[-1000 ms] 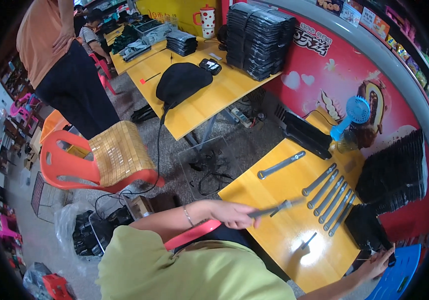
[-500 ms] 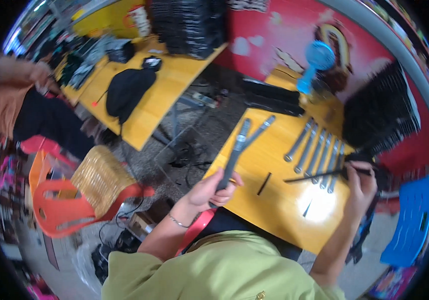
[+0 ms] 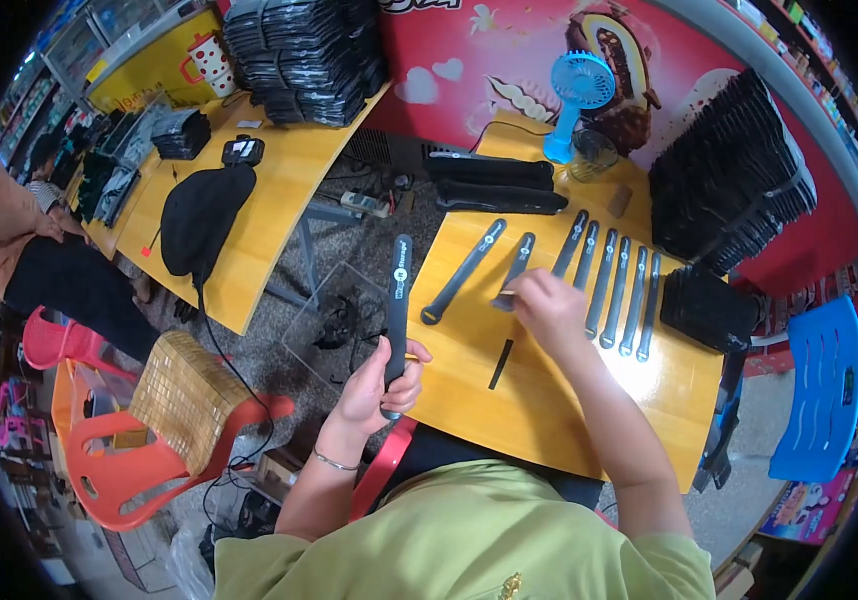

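"What's in the left hand?"

"Its fingers are wrapped around the lower part of a dark grey strap, held nearly upright. It's long, flat and round-ended, with white lettering on its upper half."

"And the right hand?"

"At the near end of a second grey strap on the yellow wooden table. The fingertips are too small to read, so I can't tell whether they grip it."

"Others?"

"A slanted strap just left of that one, and a row of matching straps to the right, side by side with slim gaps. A short black strip lies nearer the person."

"Edges?"

"The held strap shows beyond the table's left edge, against the floor. The front edge runs along the person's lap. Bare wood stretches from the strip toward the right front corner, under the forearm. Along the back, two long black bundles, a blue fan and stacked black packages take up room."
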### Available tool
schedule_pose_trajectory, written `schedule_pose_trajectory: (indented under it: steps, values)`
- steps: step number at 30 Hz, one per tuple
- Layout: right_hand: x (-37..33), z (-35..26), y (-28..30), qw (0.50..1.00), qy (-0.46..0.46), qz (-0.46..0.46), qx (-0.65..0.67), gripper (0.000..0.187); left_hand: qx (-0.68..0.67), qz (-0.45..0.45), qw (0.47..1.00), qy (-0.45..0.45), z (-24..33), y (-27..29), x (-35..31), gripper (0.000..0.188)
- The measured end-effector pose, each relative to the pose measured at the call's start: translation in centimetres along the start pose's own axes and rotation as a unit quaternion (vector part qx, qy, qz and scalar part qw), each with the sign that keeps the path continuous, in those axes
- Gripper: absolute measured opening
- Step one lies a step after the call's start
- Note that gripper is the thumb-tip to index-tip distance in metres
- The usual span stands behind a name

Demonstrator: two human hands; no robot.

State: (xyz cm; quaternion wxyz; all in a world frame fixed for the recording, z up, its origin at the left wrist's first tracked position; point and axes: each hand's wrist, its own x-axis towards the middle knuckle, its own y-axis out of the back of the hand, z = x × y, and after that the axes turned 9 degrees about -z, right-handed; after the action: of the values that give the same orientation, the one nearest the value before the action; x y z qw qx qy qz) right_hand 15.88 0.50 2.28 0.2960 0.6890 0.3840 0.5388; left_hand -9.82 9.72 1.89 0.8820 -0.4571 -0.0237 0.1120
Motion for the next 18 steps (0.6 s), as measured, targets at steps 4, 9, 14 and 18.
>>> schedule_pose_trajectory:
  steps: [4,9,14,18]
  values:
    - [-1.3,-1.0,-2.6,0.997,-0.013,-0.080,0.004,0.020,0.010,0.023,1.000,-0.007,0.3,0.5,0.4,0.036]
    - [-1.5,-1.2,-2.8,0.988,-0.023,-0.145,0.036,0.018,0.513,0.196,0.830,-0.101,0.8,0.9,4.0,0.012]
    - [-2.0,-1.2,-2.3,0.992,-0.019,-0.115,0.046,0.019,0.675,0.167,0.704,-0.146,2.3,0.9,8.4,0.015]
    - [-2.1,-1.5,-2.6,0.992,-0.053,-0.110,-0.016,0.021,0.766,0.139,0.617,-0.117,2.1,2.8,11.8,0.022]
